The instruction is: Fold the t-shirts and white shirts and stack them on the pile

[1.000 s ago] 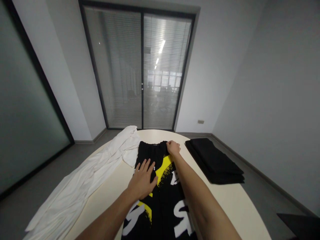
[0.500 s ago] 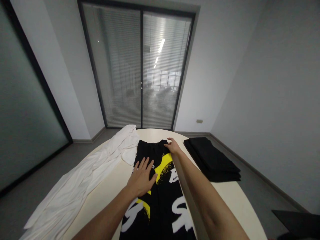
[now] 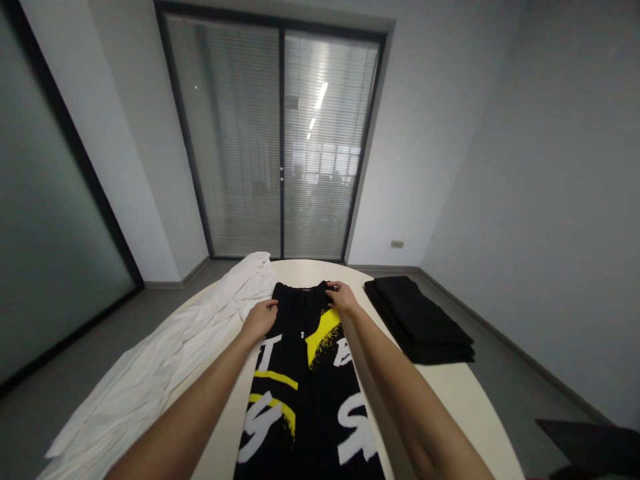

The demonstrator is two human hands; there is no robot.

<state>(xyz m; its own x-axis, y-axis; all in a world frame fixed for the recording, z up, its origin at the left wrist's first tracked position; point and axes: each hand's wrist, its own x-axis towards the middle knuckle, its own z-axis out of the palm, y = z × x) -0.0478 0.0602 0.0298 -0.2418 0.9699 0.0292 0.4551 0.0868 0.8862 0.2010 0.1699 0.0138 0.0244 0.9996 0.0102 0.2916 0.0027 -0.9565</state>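
Note:
Black trousers (image 3: 300,373) with white lettering and yellow patches lie flat and lengthwise on the table, waistband at the far end. My left hand (image 3: 261,320) is at their left edge just below the waistband, fingers closed on the fabric. At the right corner of the waistband, my right hand (image 3: 343,297) pinches the cloth between thumb and fingers. The trouser legs run toward me and out of the bottom of the view.
Along the left side of the pale round table (image 3: 300,270) lies a long crumpled white garment (image 3: 170,353). A folded black stack of cloth (image 3: 420,320) sits at the right. Beyond stands a glass partition with blinds (image 3: 320,147). A dark flat object (image 3: 590,443) is at lower right.
My left hand has moved from lying flat on the trousers' upper part to their left edge, and its fingers have closed. My right hand stays at the right waistband corner.

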